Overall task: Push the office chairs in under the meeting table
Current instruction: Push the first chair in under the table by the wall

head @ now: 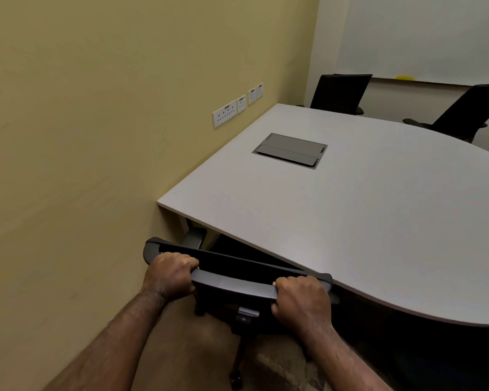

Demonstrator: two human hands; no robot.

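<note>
Head view, looking down over a white meeting table (364, 221) set against a yellow wall (82, 136). At 6 o'clock, the near office chair (237, 266) stands with its seat tucked beneath the table edge and its backrest top just beside that edge. Left hand (168, 273) grips the left end of the backrest's grey top bar, fingers curled over it; right hand (301, 300) grips the right end likewise. A grey cable hatch (290, 150) lies flush in the tabletop at 12 o'clock. Wall sockets (224, 113) sit at 11 o'clock. Two further black chairs, one (340, 93) at 1 o'clock, another (463, 111) at 2 o'clock, stand along the table's far side.
</note>
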